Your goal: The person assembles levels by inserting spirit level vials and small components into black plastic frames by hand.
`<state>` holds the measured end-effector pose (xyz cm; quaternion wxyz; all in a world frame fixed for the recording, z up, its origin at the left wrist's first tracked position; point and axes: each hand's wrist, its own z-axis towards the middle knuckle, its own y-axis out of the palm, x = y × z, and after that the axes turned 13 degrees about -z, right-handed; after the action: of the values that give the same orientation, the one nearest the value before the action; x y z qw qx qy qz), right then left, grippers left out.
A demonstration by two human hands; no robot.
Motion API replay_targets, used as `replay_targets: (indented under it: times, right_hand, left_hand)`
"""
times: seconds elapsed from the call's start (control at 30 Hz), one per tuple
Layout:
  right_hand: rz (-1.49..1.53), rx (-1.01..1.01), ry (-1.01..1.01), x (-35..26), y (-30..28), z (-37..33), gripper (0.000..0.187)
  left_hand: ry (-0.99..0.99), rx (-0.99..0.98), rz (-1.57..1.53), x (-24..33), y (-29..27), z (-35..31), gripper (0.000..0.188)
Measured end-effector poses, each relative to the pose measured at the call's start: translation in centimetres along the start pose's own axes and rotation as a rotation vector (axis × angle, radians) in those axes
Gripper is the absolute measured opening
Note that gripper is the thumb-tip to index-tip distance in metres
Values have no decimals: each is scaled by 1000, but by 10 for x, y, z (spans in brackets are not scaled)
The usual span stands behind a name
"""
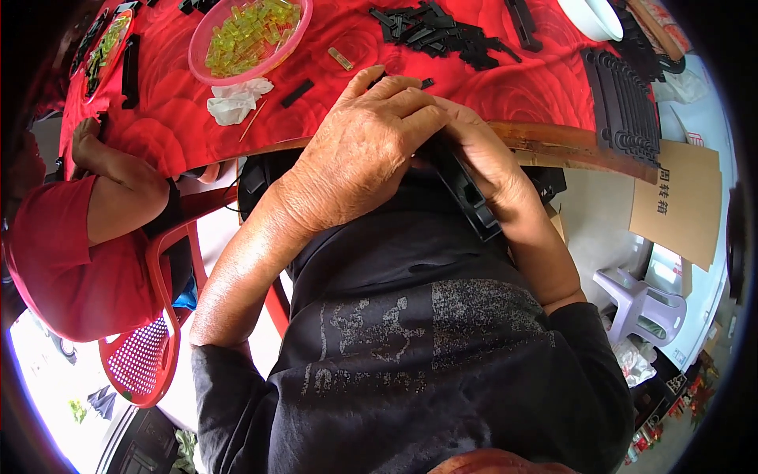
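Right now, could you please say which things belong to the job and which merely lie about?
Likely the job's: long black part in the right hand; pile of black pieces; yellow-green pieces.
Seemingly just lying about: crumpled white tissue; purple stool; brown cardboard.

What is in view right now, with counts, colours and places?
Long black part: one, black, at the hands
Tablecloth: one, red, on the table
Bowl: one, pink, upper left
Small pieces: many, yellow-green, in the bowl; more at far left
Loose piece: one, pale yellow, right of the bowl
Tissue: one, white, below the bowl
Short bar: one, black, right of the tissue
Pile of parts: uncounted, black, top centre
Row of parts: uncounted, black, table's right end
Dish: one, white, top right
Cardboard: one, brown, right
Stool: one, lavender, right
Chair: one, red, left
Co-worker: one, red top, left
Left hand: one, centre, grip hidden
Right hand: one, around the long black part
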<state>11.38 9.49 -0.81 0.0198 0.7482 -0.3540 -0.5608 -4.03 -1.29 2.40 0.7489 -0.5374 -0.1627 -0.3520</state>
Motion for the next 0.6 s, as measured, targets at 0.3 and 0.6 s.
replay_targets:
  times: [0.3, 0.6]
  right_hand:
    - [580, -315, 5, 42, -50, -10, 47]
    - [38, 106, -205, 39, -35, -30, 52]
  left_hand:
    - [-141, 131, -67, 16, 3, -12, 33]
    - [-376, 211, -164, 31, 26, -22, 35]
